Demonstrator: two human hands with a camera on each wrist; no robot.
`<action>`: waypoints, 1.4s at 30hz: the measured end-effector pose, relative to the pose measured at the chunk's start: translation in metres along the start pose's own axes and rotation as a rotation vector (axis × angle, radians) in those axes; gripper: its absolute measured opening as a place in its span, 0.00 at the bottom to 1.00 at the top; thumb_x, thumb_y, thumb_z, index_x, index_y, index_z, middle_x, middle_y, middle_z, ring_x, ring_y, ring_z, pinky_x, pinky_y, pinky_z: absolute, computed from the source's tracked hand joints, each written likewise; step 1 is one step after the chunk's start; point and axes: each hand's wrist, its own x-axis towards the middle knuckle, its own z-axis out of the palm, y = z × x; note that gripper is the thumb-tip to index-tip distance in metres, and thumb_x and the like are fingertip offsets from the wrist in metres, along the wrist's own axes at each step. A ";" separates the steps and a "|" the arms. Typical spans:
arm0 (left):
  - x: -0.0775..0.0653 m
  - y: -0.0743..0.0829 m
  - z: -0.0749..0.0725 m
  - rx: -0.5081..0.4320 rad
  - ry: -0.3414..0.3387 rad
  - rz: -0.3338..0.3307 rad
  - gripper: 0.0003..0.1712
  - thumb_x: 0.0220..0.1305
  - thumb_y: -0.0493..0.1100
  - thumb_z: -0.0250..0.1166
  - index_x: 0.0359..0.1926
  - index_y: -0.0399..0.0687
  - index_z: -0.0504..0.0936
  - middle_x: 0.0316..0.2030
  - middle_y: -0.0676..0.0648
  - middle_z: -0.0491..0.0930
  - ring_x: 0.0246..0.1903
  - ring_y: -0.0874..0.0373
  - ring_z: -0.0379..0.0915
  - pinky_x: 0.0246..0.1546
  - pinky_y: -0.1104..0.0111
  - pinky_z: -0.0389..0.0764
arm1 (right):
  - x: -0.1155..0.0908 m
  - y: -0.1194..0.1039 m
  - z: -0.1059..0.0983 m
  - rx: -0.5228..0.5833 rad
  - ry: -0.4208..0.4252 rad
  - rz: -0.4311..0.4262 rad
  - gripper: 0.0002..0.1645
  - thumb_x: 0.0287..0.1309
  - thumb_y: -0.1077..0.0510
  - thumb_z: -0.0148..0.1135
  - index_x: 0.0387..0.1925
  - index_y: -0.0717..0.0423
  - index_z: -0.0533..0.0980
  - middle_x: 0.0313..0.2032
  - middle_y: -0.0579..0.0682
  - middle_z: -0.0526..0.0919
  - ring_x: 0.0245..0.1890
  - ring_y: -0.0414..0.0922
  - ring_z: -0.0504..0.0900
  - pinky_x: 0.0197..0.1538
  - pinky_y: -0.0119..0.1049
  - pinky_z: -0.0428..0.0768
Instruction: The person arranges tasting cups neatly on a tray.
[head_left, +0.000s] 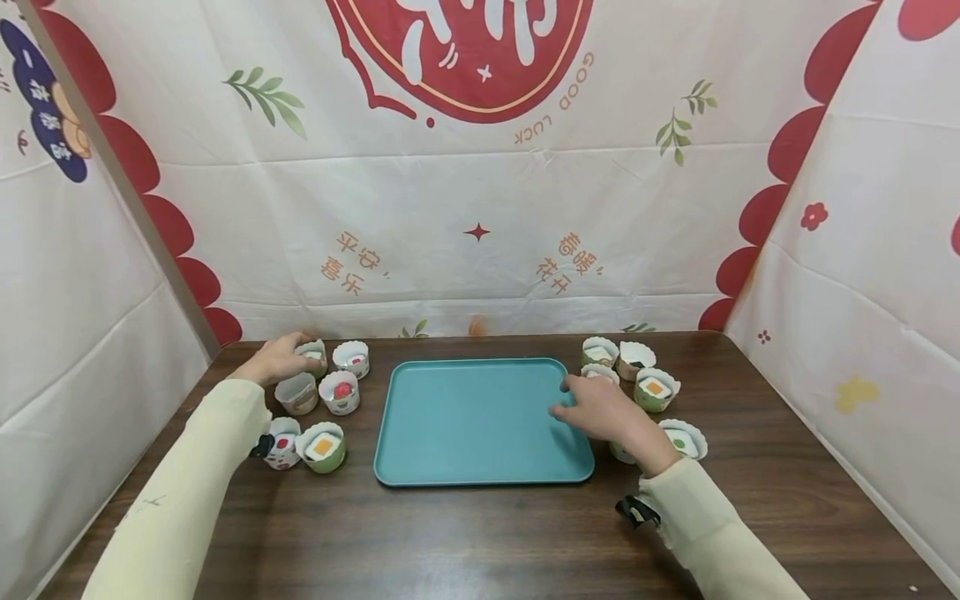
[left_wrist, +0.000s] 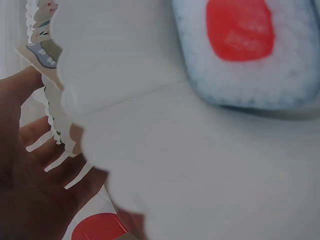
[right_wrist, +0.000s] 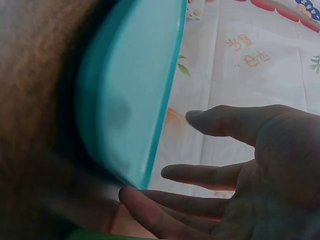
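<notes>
The person's left hand [head_left: 274,360], in a cream sleeve [head_left: 187,454], has its thumb and fingers on either side of a green-and-white scalloped paper cup [head_left: 313,353] at the back left; whether they press on it I cannot tell. The right hand [head_left: 606,410] grasps nothing, its thumb and fingers extended and spread at the right edge of a teal rectangular tray [head_left: 472,421] with rounded corners.

Near the left hand stand five more paper cups, among them a white one with a pinkish-red filling [head_left: 340,392] and a green one holding a white sushi-like piece with an orange centre [head_left: 323,447].

Around the right hand is another group of cups, including a green one with an orange-centred piece [head_left: 656,390]; one beneath the hand is partly hidden.

The tray lies between the groups on a dark brown wood-grain tabletop [head_left: 465,542]. Behind hangs white cloth [head_left: 450,192] with red scalloped borders and a red emblem [head_left: 472,58].
</notes>
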 end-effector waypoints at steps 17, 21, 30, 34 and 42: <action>-0.004 0.004 0.002 0.016 0.024 -0.021 0.45 0.68 0.53 0.65 0.73 0.28 0.60 0.69 0.22 0.65 0.67 0.23 0.62 0.65 0.33 0.71 | 0.006 0.010 0.016 -0.069 0.022 0.012 0.31 0.57 0.70 0.62 0.63 0.75 0.71 0.52 0.69 0.83 0.42 0.53 0.81 0.41 0.45 0.81; -0.002 0.001 0.004 0.010 0.025 -0.020 0.44 0.68 0.54 0.64 0.73 0.29 0.61 0.68 0.23 0.66 0.66 0.24 0.64 0.63 0.33 0.72 | 0.006 0.010 0.019 -0.086 0.031 -0.008 0.28 0.52 0.75 0.56 0.57 0.74 0.74 0.41 0.64 0.82 0.33 0.50 0.72 0.35 0.41 0.73; 0.000 0.001 0.005 0.007 0.054 -0.001 0.43 0.68 0.57 0.64 0.70 0.30 0.65 0.63 0.25 0.72 0.61 0.27 0.69 0.57 0.35 0.77 | 0.004 0.010 0.024 -0.107 0.031 0.002 0.31 0.54 0.75 0.58 0.63 0.72 0.72 0.52 0.69 0.82 0.41 0.52 0.78 0.39 0.43 0.78; -0.001 -0.001 0.002 -0.001 0.088 0.000 0.46 0.68 0.58 0.63 0.74 0.31 0.62 0.65 0.24 0.70 0.62 0.25 0.67 0.58 0.34 0.76 | 0.004 0.009 0.024 -0.112 0.025 0.004 0.32 0.55 0.75 0.59 0.64 0.72 0.72 0.55 0.70 0.81 0.47 0.54 0.81 0.43 0.45 0.80; -0.002 0.003 -0.005 -0.002 0.184 0.022 0.46 0.68 0.58 0.64 0.72 0.28 0.63 0.62 0.24 0.73 0.57 0.30 0.72 0.57 0.38 0.78 | 0.004 0.010 0.023 -0.126 0.033 -0.010 0.30 0.53 0.75 0.59 0.61 0.72 0.74 0.53 0.68 0.82 0.48 0.56 0.81 0.47 0.48 0.82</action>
